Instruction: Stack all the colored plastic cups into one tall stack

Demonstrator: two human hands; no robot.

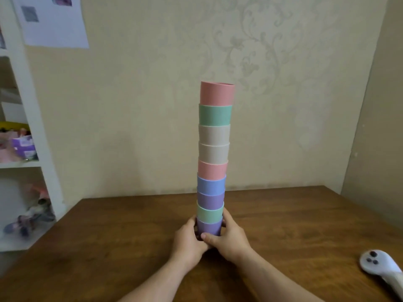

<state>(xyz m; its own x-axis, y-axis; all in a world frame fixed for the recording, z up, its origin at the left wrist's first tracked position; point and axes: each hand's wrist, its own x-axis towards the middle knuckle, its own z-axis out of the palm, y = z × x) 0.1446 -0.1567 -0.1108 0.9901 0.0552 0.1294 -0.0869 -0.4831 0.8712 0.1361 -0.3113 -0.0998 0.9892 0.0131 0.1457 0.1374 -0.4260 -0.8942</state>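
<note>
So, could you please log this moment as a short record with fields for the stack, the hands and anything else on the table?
stack: cup stack, nine cups nested upright, one column
top cup: pink cup
bottom cup: purple cup
left hand: left hand, wrapped round the base
right hand: right hand, wrapped round the base
surface: wooden table
other: white controller, apart, at the right

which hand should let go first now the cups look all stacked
Either, with little to choose. The left hand and right hand both wrap the bottom purple cup of the stack. I'd free the right, nearer the white controller.
</note>
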